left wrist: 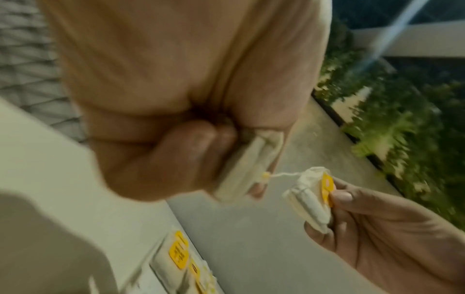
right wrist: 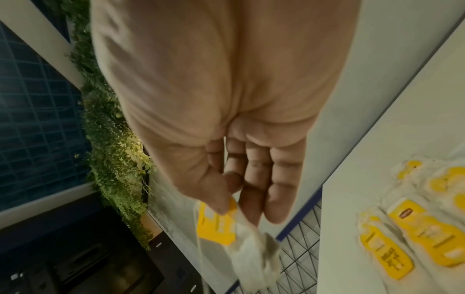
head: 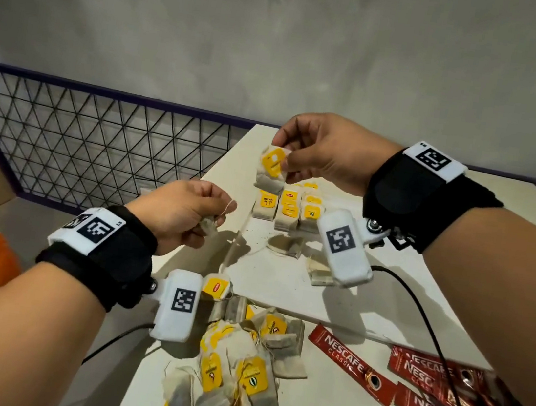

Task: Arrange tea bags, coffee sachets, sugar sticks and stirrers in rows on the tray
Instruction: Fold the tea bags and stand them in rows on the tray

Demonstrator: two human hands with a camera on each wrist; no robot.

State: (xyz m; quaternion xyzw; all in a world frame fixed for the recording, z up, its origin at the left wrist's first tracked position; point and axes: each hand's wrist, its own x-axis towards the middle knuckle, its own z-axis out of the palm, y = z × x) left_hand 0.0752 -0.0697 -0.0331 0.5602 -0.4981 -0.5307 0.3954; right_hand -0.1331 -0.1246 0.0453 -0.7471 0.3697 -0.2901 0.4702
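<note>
Yellow-tagged paper tea bag [head: 273, 169] is pinched by right hand [head: 328, 153]; a plain one [left wrist: 247, 165] is gripped by left hand [head: 179, 211].
Red coffee sachets [head: 434, 384] lie near right; a loose tea-bag heap [head: 237, 363] sits beside white tray [head: 283, 280].

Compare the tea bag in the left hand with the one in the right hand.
The right hand pinches its tea bag by the yellow tag, bag hanging below; the left hand grips its tea bag by the paper, no tag showing. The right one is held higher. Both are off the tray, and a thin string seems to link them.
</note>
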